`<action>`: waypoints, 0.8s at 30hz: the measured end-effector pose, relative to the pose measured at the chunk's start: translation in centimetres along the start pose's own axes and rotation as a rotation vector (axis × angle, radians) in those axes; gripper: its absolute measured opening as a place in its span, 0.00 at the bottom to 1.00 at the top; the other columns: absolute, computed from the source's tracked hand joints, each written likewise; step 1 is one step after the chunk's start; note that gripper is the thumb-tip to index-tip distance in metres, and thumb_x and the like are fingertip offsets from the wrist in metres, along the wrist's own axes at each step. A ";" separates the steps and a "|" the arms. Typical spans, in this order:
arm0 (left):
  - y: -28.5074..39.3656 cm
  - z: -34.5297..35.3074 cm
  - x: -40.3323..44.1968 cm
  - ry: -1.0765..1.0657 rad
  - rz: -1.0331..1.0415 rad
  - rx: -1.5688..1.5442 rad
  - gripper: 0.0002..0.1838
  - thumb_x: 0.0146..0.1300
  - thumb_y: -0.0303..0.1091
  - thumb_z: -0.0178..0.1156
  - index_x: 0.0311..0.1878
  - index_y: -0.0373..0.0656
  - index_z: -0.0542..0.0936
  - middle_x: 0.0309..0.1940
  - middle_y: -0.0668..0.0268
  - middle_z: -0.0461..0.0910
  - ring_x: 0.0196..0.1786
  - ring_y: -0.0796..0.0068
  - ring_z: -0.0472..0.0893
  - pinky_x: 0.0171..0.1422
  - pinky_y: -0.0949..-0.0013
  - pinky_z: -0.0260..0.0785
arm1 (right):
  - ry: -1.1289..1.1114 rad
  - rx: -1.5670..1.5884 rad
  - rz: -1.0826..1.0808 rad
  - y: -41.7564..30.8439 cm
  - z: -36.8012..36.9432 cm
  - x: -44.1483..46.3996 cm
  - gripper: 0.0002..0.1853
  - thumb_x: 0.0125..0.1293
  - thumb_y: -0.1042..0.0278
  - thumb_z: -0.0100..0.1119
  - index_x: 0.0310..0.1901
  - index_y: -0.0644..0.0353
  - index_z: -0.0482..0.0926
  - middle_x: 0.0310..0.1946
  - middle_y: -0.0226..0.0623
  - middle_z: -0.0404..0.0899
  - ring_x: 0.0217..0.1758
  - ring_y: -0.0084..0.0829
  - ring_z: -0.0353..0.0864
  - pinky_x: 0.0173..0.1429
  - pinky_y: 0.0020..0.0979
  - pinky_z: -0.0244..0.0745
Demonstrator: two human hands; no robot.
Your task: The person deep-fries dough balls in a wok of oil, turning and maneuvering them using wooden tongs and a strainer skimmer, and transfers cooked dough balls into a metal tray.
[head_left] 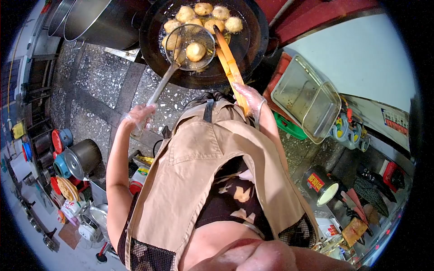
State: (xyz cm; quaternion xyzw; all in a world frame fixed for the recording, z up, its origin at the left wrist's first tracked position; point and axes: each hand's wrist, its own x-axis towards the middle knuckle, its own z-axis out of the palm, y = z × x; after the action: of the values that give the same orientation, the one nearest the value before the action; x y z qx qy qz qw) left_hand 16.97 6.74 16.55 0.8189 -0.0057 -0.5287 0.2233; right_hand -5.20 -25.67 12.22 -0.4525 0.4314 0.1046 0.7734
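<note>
My left hand, in a clear plastic glove, is closed around the handle of a wire-mesh skimmer. One golden fried ball rests in the mesh over a black wok. My right hand, also gloved, grips long bamboo tongs. Their dark tips reach in among several fried dough balls floating in the oil. Whether the tips pinch a ball I cannot tell.
Large metal pots stand left of the wok. To the right are a clear plastic bin and a green basket. A lidded grey pot and stacked kitchenware lie far left. The speckled floor shows below the wok.
</note>
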 end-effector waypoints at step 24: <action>-0.3 1.2 1.4 0.026 0.091 0.080 0.19 0.55 0.47 0.65 0.31 0.41 0.72 0.16 0.72 0.69 0.16 0.79 0.68 0.18 0.70 0.59 | 0.049 0.028 -0.012 0.0 0.2 -0.9 0.26 0.52 0.43 0.66 0.43 0.57 0.76 0.31 0.30 0.72 0.32 0.24 0.72 0.34 0.27 0.72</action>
State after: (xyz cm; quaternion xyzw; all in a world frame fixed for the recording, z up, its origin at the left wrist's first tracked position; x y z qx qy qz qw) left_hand 16.49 6.26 14.81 0.8328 -0.0614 -0.5068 0.2142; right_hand -5.61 -25.30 12.94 -0.4467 0.4487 0.0827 0.7696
